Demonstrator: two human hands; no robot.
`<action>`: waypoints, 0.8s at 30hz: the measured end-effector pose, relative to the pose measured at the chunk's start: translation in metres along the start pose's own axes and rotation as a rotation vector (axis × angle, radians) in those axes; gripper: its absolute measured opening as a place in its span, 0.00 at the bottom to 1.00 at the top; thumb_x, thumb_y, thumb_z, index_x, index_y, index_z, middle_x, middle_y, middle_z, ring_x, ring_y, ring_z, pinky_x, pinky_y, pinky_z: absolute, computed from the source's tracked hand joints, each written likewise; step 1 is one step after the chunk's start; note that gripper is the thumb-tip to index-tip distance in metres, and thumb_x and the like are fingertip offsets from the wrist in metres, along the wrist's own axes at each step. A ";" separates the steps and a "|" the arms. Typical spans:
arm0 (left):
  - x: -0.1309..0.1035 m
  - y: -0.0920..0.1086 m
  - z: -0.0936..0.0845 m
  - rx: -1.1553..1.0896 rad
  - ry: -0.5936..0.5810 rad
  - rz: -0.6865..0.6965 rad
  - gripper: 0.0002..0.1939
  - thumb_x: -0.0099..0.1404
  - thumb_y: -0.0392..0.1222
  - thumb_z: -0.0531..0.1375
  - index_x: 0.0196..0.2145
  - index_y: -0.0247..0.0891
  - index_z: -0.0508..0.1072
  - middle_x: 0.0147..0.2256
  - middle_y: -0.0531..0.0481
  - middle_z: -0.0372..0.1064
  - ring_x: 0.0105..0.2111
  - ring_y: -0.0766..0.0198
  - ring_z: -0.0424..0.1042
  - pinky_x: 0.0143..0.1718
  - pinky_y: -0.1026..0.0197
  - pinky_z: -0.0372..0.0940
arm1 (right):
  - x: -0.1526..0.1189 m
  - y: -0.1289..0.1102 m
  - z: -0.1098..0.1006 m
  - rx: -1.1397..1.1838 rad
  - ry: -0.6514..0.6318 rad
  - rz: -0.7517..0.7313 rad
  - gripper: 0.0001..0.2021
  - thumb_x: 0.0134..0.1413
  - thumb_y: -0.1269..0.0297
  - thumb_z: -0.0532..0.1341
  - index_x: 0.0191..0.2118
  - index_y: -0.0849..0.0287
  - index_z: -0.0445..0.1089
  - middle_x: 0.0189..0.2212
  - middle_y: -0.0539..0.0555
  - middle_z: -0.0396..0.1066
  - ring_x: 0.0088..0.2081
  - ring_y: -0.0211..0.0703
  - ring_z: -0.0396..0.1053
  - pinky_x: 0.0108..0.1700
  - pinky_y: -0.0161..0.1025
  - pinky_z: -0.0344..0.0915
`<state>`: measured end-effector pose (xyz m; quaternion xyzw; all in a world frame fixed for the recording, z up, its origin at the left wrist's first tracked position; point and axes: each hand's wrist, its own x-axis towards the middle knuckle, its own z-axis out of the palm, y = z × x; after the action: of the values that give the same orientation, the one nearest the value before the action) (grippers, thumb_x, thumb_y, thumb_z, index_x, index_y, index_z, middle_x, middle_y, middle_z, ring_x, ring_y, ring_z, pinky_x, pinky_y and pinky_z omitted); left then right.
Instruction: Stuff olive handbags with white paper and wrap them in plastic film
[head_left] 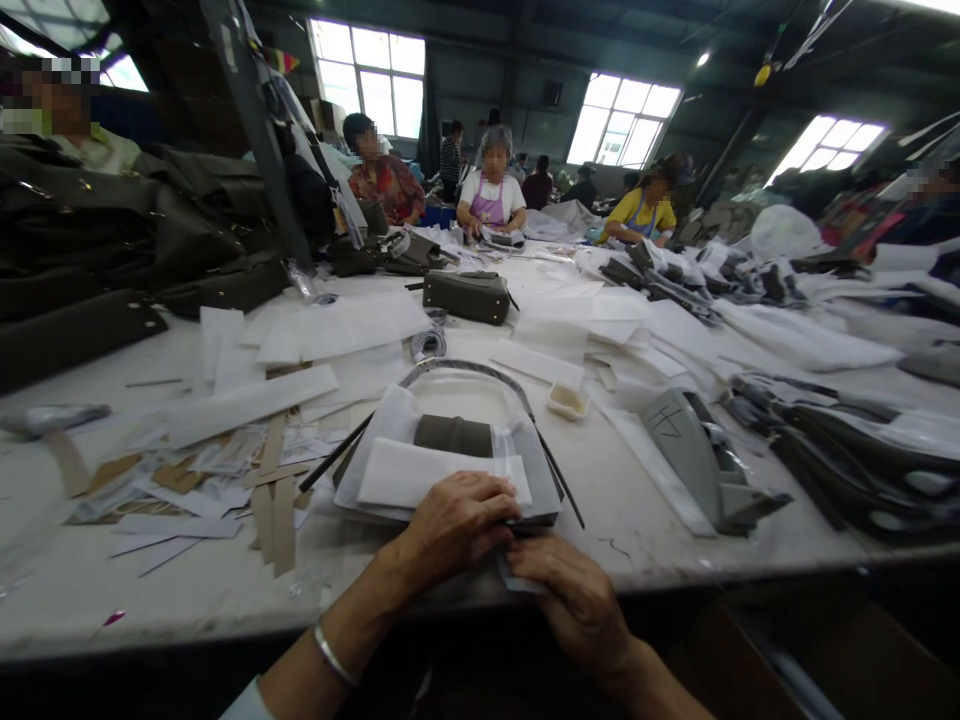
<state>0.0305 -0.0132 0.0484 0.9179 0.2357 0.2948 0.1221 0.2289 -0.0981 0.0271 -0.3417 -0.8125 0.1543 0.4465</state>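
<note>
A dark bag (551, 500) lies at the table's front edge, with white wrapping, a folded white foam sheet (420, 478) and a dark rolled piece (454, 436) on it. Its wrapped handle (472, 366) arches behind. My left hand (457, 520) rests over the right part of the foam sheet, fingers bent together; what they grip, if anything, is hidden. Beside it, at the bag's front right corner, my right hand (574, 590) is closed on a thin whitish sheet (521, 578) near the table edge.
Paper and card scraps (277, 510) lie at the left. A small tray (568, 401) and a grey-green tape dispenser (686, 455) stand at the right. Another dark bag (466, 297) sits farther back. Dark bags pile up on both sides. Several people work beyond the table (45, 625).
</note>
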 end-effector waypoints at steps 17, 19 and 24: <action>-0.001 0.001 0.013 0.087 0.051 0.019 0.08 0.72 0.37 0.53 0.39 0.41 0.72 0.42 0.50 0.75 0.45 0.63 0.73 0.53 0.57 0.65 | 0.013 -0.024 -0.019 0.044 -0.122 0.102 0.07 0.61 0.74 0.58 0.38 0.57 0.71 0.29 0.52 0.75 0.31 0.40 0.73 0.36 0.35 0.68; -0.002 0.002 0.015 0.092 0.055 -0.002 0.08 0.71 0.36 0.53 0.39 0.40 0.72 0.40 0.50 0.74 0.43 0.63 0.73 0.52 0.57 0.66 | 0.024 -0.021 -0.019 0.000 -0.111 0.102 0.07 0.60 0.74 0.58 0.39 0.56 0.71 0.30 0.52 0.75 0.32 0.40 0.73 0.36 0.34 0.67; -0.009 0.011 0.010 0.005 0.069 -0.047 0.09 0.65 0.34 0.55 0.41 0.40 0.73 0.42 0.48 0.74 0.45 0.60 0.72 0.58 0.51 0.62 | 0.050 -0.013 -0.017 -0.128 -0.046 0.030 0.09 0.61 0.75 0.58 0.41 0.55 0.73 0.33 0.52 0.76 0.35 0.42 0.73 0.41 0.38 0.66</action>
<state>0.0337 -0.0281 0.0398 0.9016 0.2623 0.3229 0.1184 0.2190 -0.0737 0.0751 -0.3780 -0.8255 0.1164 0.4027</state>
